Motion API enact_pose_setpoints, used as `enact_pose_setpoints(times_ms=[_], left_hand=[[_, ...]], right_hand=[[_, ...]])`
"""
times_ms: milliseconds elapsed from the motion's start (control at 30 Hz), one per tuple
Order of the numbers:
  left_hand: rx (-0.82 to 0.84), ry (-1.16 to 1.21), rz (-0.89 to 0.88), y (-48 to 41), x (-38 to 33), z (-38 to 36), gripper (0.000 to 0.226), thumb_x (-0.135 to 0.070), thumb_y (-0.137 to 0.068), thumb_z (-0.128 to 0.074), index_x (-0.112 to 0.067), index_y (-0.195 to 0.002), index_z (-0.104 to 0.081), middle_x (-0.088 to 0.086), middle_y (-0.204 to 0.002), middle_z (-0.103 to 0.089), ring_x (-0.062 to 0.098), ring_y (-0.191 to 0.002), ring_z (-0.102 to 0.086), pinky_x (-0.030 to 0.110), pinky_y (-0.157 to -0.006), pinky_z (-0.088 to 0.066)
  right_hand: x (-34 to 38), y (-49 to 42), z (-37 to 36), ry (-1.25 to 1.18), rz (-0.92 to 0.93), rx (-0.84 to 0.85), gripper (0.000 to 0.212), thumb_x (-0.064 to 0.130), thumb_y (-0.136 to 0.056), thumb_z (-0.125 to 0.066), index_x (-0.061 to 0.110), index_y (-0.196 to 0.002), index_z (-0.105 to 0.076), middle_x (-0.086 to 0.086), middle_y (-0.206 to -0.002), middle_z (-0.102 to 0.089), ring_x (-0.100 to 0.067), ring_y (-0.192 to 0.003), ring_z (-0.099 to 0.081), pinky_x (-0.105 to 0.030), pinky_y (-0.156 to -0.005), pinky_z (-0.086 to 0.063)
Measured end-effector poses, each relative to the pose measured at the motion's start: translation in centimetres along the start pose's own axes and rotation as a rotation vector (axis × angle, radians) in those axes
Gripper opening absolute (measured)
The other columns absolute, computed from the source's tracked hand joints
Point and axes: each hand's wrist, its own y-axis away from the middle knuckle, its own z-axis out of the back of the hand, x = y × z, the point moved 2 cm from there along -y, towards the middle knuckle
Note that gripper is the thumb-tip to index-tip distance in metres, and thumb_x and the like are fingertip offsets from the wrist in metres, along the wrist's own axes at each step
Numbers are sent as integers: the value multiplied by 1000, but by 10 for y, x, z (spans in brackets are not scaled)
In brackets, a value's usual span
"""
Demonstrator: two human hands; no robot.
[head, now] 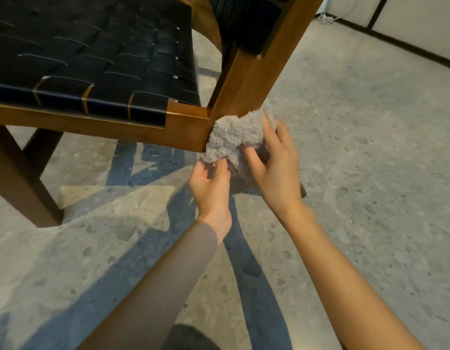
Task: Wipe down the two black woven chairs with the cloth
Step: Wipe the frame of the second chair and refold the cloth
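the chair point(97, 61) has a black woven seat and a warm brown wood frame. the cloth point(234, 137) is light grey. the floor point(370, 173) is grey speckled.

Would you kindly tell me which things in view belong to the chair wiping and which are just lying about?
In the job: the grey cloth; the black woven chair; the left hand and right hand, both gripping the cloth.
Just there: the white cord, top right.
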Motion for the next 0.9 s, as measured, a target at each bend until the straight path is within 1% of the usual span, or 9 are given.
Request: enact_pose_setpoints(times_ms=[100,233,333,467,533,600,667,767,900], left_hand=[[89,26,-39,2,4,-3,20,-9,-93,-59,-15,-111,-63,-6,-108,-69,1,-98,-65,12,-73,-49],[31,0,-106,-3,13,-6,19,-5,-89,-62,-3,-108,-64,5,-105,-71,4,-90,-67,15,-75,-52],[40,-30,-119,-9,24,-11,13,-1,-87,-64,-6,-99,-65,-4,-92,-70,-1,-83,-67,12,-71,-50],[125,-109,-110,-12,46,-21,21,4,-87,-62,-14,-98,-65,-10,-92,-68,-5,-85,-65,12,-72,-49],[159,-160,-94,-12,61,-28,25,6,-86,-61,-14,-101,-64,-10,-93,-67,-7,-83,-65,11,-71,-48],[174,-240,-70,-12,78,-33,23,6,-86,-62,-11,-101,-64,-5,-95,-68,-7,-79,-64,10,-68,-49],[183,-317,-32,-13,96,-39,21,5,-85,-64,-5,-104,-65,3,-98,-67,1,-81,-64,10,-69,-50],[211,-416,32,-17,122,-44,22,3,-85,-65,-1,-106,-65,6,-102,-67,17,-97,-65,24,-82,-52],[282,-553,119,-22,142,-51,22,1,-84,-66,1,-106,-65,13,-109,-68,25,-104,-64,35,-91,-51]], right_hand=[[-6,-3,0,-4,26,9,49,20,-95,-57,15,-142,-44,-4,-119,-54,0,-102,-47,-8,-87,-36],[-19,-5,2,5,42,-4,40,14,-93,-58,11,-133,-55,-4,-111,-58,4,-97,-46,-4,-85,-33],[-37,-2,5,39,35,-5,31,12,-92,-58,8,-123,-62,3,-98,-54,8,-83,-43,-2,-78,-32],[-68,9,10,5,-18,37,22,9,-92,-57,5,-113,-65,1,-96,-57,12,-83,-47,-5,-74,-34],[-85,17,13,-9,-60,52,19,7,-92,-57,5,-109,-65,1,-91,-57,5,-78,-48,-7,-71,-35],[-104,25,15,-17,-102,68,17,5,-91,-56,4,-106,-65,9,-86,-53,4,-77,-49,-7,-69,-34],[-124,34,18,-11,-155,95,14,3,-90,-56,3,-102,-65,16,-85,-50,9,-79,-49,-5,-69,-33],[-148,46,24,-68,-293,139,17,3,-89,-58,14,-99,-66,16,-84,-56,8,-76,-52,-7,-67,-36],[-169,54,31,-84,-468,192,34,3,-90,-59,36,-79,-56,20,-62,-57,5,-57,-49,-10,-55,-36]])
